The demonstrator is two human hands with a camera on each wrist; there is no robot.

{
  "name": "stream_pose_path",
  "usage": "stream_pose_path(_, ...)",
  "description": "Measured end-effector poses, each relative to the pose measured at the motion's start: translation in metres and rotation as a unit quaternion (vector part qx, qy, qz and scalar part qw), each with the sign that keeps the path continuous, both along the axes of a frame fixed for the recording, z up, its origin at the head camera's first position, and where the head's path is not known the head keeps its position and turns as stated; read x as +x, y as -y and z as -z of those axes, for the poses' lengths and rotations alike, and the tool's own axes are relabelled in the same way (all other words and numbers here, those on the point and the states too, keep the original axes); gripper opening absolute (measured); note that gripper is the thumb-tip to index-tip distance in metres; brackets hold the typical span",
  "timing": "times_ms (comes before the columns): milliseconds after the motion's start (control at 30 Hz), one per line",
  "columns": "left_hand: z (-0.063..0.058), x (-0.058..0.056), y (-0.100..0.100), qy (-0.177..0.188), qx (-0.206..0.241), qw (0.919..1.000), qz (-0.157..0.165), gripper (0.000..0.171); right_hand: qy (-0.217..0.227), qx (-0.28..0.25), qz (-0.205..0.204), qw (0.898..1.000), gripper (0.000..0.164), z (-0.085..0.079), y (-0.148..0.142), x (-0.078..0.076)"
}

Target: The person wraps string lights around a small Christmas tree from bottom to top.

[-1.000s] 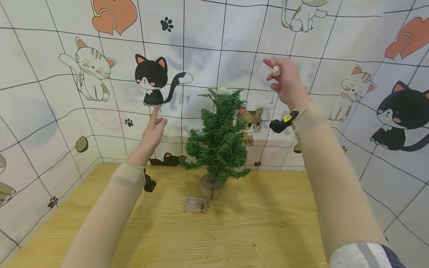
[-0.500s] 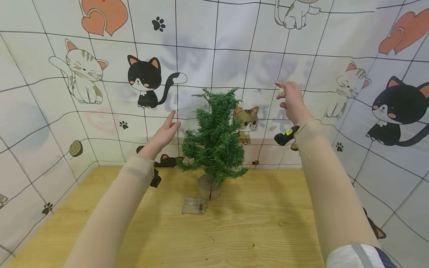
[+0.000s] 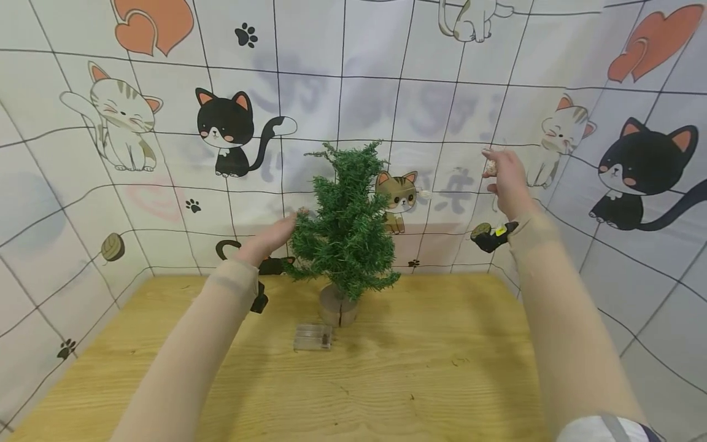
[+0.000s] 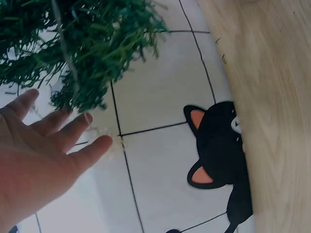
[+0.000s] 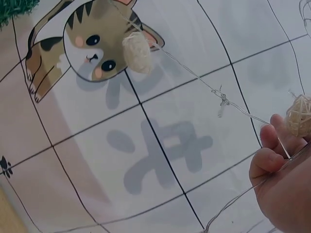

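Observation:
A small artificial Christmas tree [image 3: 345, 227] stands upright on the table, on a round brownish base [image 3: 337, 307]. Thin wire of a string of lights with pale woven balls [image 5: 137, 52] runs from the tree towards my right hand [image 3: 509, 181]. That hand's fingers curl round the wire, and one woven ball [image 5: 299, 116] sits by them. On the tree's left side, my left hand [image 4: 53, 150] reaches its mostly straight fingers to the lower branches. Wire passes close to those fingertips, beside a blurred pale ball [image 4: 112, 141]; whether they touch cannot be told.
In front of the tree base lies a clear plastic box [image 3: 313, 337] with a small dark piece inside. Behind the wooden table [image 3: 386, 380] hangs a white gridded cloth [image 3: 364, 104] printed with cats. Small dark bits [image 3: 458, 362] lie on the tabletop.
My left hand has moved right and down to the tree's side. My right hand has come down and out to the right, still with the wire. The tree stands where it was.

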State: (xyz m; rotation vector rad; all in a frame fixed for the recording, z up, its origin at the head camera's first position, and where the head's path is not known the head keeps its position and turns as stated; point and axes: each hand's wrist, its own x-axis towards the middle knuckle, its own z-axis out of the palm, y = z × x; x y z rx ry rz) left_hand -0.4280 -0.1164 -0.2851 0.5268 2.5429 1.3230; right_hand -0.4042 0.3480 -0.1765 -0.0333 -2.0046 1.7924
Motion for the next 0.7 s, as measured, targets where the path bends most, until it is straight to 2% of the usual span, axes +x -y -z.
stream_pose_path(100, 0.007, 0.001, -0.001, 0.023, 0.012, 0.9997, 0.0, 0.062, 0.007, -0.004, 0.014, 1.0, 0.02, 0.005, -0.009, 0.005)
stream_pose_path(233, 0.017, -0.002, 0.001, 0.041, 0.05, 0.9979, 0.003, 0.062, 0.023, 0.004, 0.018, 1.0, 0.023, 0.012, -0.019, 0.012)
stream_pose_path(400, 0.028, -0.009, 0.007, 0.046, 0.08, 0.9957, -0.004, 0.061, 0.043, 0.034, 0.021, 0.998, 0.026, 0.023, -0.03, 0.018)
stream_pose_path(567, 0.037, -0.017, 0.011, 0.036, 0.065, 0.9972, -0.002, 0.052, 0.044, 0.033, 0.01, 0.998, 0.023, 0.032, -0.04, 0.022)
stream_pose_path(700, 0.04, -0.015, 0.016, 0.019, 0.027, 0.9993, 0.017, 0.052, 0.046, 0.026, 0.006, 0.999, 0.024, 0.037, -0.044, 0.022)
